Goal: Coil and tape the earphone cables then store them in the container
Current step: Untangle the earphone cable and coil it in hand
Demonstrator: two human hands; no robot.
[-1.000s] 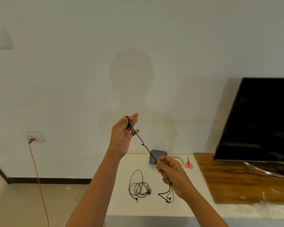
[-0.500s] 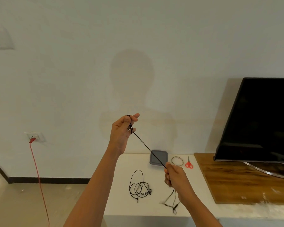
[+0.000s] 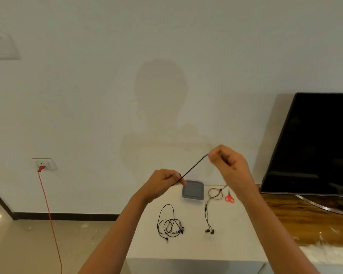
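The cable [image 3: 194, 168] is running taut through the air above the table [image 3: 232, 244], between the two hands. The left hand [image 3: 162, 181] is gripping its lower end; how many turns are sitting on the fingers I cannot tell. The right hand [image 3: 230, 165], at two o'clock from it, is pinching the free length, whose tail is hanging down to the earbuds [image 3: 209, 231]. Winding well is, I judge, calling for light, even tension, each turn lying beside the last. A second earphone [image 3: 170, 224] is lying at seven o'clock from the container [image 3: 192, 190], scissors [image 3: 229, 198] at three.
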